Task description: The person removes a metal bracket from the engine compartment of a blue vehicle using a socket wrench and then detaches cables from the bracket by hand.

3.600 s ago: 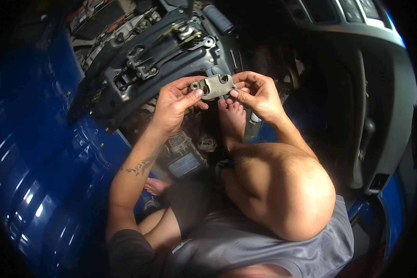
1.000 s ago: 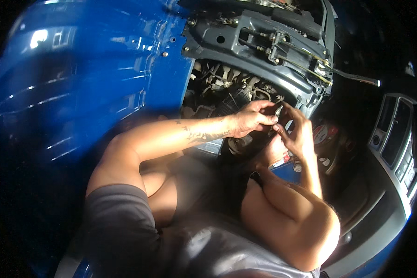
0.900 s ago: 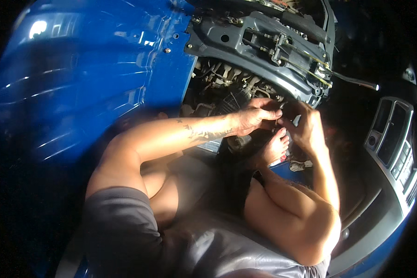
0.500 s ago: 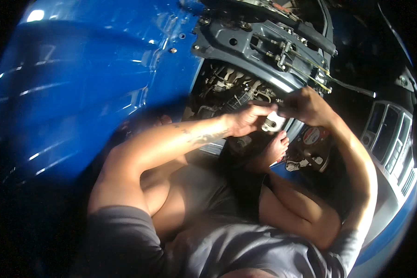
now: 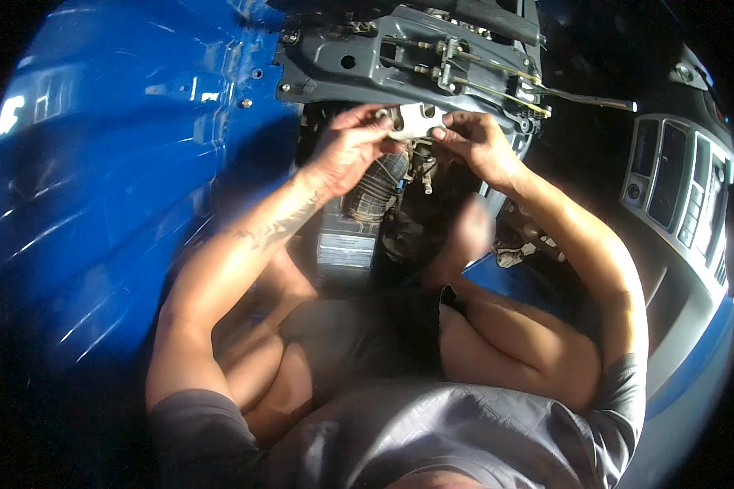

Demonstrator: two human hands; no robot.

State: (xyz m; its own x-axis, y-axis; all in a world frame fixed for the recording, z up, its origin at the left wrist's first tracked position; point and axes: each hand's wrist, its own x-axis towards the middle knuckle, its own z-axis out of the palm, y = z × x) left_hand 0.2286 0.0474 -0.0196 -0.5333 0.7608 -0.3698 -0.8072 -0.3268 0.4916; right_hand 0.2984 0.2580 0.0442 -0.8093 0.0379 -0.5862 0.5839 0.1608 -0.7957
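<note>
A pale metal bracket with cutouts and holes is held up between my two hands, in front of the dark opening. My left hand grips its left end, thumb and fingers around the edge. My right hand pinches its right end between thumb and bent fingers. Just beyond the bracket lies a grey metal panel carrying thin rods and a lever mechanism. Below the bracket, a black corrugated hose shows in the opening, partly hidden by my left hand.
Bare blue sheet metal spreads along the left. A grey box with a label sits under the hose. My blurred foot rests at the opening's right side, near some loose-looking metal parts. A dashboard panel stands at right.
Both hands and the bracket have moved up and left in the picture, and the hands are farther apart, showing more of the bracket. The view has shifted too, uncovering the hose and labelled box.
</note>
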